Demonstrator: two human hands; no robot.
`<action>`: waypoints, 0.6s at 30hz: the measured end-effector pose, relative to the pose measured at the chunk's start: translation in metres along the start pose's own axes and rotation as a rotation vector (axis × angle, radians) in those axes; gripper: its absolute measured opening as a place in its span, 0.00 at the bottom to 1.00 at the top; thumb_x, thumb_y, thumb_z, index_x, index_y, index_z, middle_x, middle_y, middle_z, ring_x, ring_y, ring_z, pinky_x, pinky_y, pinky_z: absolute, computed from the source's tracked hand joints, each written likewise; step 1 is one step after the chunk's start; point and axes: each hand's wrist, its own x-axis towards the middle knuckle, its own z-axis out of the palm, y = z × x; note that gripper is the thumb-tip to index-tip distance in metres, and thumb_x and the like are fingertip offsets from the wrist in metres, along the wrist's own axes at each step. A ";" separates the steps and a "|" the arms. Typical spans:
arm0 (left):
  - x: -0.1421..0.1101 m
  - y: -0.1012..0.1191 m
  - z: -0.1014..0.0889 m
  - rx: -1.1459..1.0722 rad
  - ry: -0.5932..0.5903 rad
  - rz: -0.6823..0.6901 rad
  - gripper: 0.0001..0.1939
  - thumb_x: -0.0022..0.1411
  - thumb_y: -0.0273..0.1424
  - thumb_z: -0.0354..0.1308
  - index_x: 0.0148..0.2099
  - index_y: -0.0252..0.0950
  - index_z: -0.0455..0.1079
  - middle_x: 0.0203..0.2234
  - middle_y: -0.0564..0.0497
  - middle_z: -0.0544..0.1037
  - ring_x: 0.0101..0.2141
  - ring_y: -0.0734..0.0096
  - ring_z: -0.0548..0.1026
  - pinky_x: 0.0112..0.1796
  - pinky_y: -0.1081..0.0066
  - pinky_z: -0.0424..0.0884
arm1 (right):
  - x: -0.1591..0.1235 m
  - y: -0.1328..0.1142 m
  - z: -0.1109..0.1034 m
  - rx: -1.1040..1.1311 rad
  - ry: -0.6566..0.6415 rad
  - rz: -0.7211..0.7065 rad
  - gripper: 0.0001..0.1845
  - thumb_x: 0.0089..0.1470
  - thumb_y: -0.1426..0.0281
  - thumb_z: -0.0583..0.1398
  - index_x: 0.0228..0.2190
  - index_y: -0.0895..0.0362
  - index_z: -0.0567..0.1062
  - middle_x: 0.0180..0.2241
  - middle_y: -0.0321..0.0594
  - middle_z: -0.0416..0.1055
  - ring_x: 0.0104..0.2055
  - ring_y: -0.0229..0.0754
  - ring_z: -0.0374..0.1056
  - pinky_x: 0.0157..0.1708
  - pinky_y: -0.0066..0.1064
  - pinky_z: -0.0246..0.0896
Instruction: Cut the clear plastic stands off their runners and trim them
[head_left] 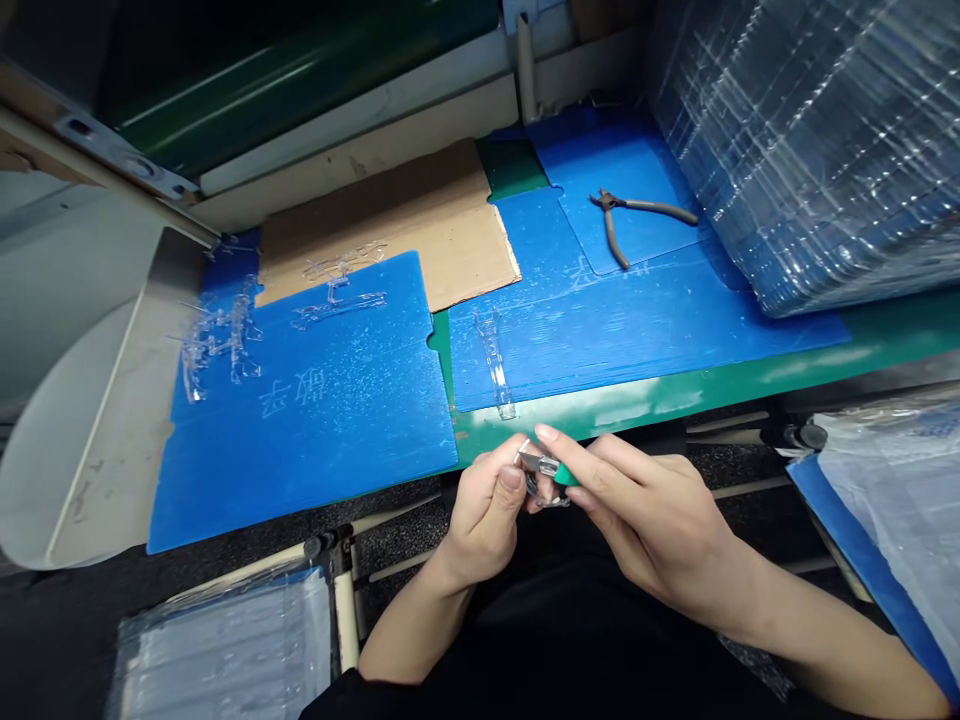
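My right hand (645,510) grips a small cutter with green handles (553,468) just below the table's front edge. My left hand (487,505) is closed in a pinch on a small clear plastic part (541,492) right at the cutter's metal jaws. Both hands meet over my dark lap. A clear plastic strip (496,362) lies on the blue sheet just above my hands. Several clear plastic scraps (217,335) are heaped at the left on a blue corrugated sheet (322,420).
Grey-handled pliers (626,215) lie on a blue sheet at the back right. A cardboard piece (405,220) sits at the back. A tall wrapped stack of clear trays (810,140) fills the right. Bagged parts sit at the lower left (225,640) and right (892,480).
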 end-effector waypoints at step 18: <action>0.000 -0.009 0.002 0.038 -0.028 0.167 0.19 0.83 0.39 0.47 0.42 0.37 0.72 0.28 0.52 0.73 0.27 0.75 0.70 0.30 0.72 0.64 | -0.008 -0.012 0.019 0.348 0.176 0.153 0.33 0.75 0.79 0.56 0.75 0.54 0.63 0.44 0.43 0.78 0.37 0.38 0.75 0.37 0.30 0.74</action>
